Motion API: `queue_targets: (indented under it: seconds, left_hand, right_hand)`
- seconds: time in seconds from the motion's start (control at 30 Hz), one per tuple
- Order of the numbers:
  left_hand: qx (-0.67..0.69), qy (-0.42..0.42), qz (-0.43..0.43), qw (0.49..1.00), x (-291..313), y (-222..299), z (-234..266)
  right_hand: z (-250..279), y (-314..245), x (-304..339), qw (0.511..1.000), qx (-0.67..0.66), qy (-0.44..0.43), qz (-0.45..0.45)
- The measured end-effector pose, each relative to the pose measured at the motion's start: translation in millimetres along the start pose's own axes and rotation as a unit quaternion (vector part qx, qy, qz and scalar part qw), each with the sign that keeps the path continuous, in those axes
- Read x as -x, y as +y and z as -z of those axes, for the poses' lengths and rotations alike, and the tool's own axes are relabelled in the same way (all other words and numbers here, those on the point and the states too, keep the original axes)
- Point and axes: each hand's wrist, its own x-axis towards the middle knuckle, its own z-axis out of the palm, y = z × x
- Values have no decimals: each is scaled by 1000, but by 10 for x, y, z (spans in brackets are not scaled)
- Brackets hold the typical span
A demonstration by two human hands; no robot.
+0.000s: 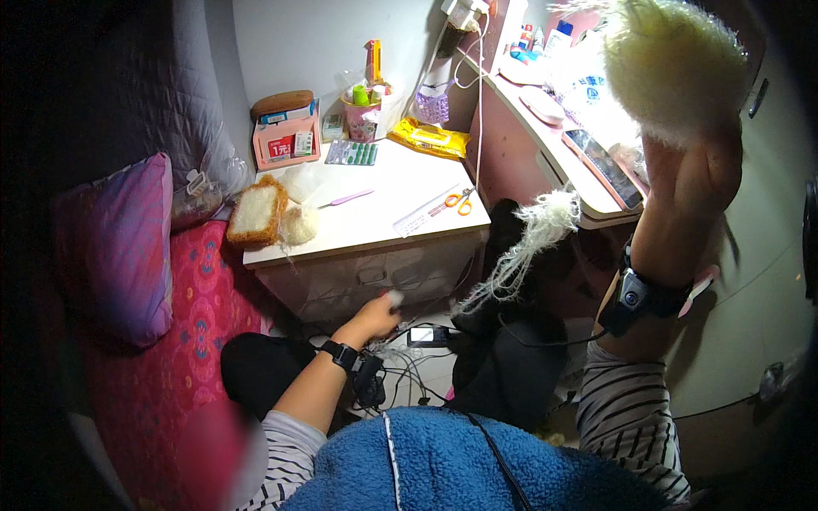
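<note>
My right hand point(694, 166) is raised at the upper right, closed round a big ball of fluffy cream yarn point(669, 68) that hides most of its fingers. A loose, tangled hank of the same yarn point(545, 226) hangs lower, left of my right forearm. Below the white cabinet's front edge, my left hand point(375, 317) is closed, with a small whitish bit at its fingertips that I cannot make out. On the cabinet top point(375, 230) lie a fuzzy brown-edged, toast-shaped piece point(257, 213), a small cream yarn ball point(298, 225), a slim purple-handled hook point(349, 198) and orange-handled scissors point(460, 202).
Behind them stand a pink box point(287, 140), a cup of odds and ends point(362, 119), a pill blister pack point(351, 153) and a yellow wipes packet point(429, 138). A phone point(605, 169) lies on the right-hand desk. Cables point(405, 375) tangle below my left hand.
</note>
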Motion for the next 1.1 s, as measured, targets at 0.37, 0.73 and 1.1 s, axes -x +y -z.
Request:
queue_targets:
  seconds: [0.37, 0.73, 1.1]
  left_hand:
    - [674, -169, -59, 717, 256, 1293, 336]
    - [705, 23, 318, 634, 178, -944, -590]
    - [425, 52, 390, 815, 101, -1500, -574]
  right_hand:
    - [-22, 22, 14, 1000, 14, 3, -1]
    - [-91, -209, -161, 999, 43, -13, 19]
    - [-104, -264, -362, 997, 74, -25, 14]
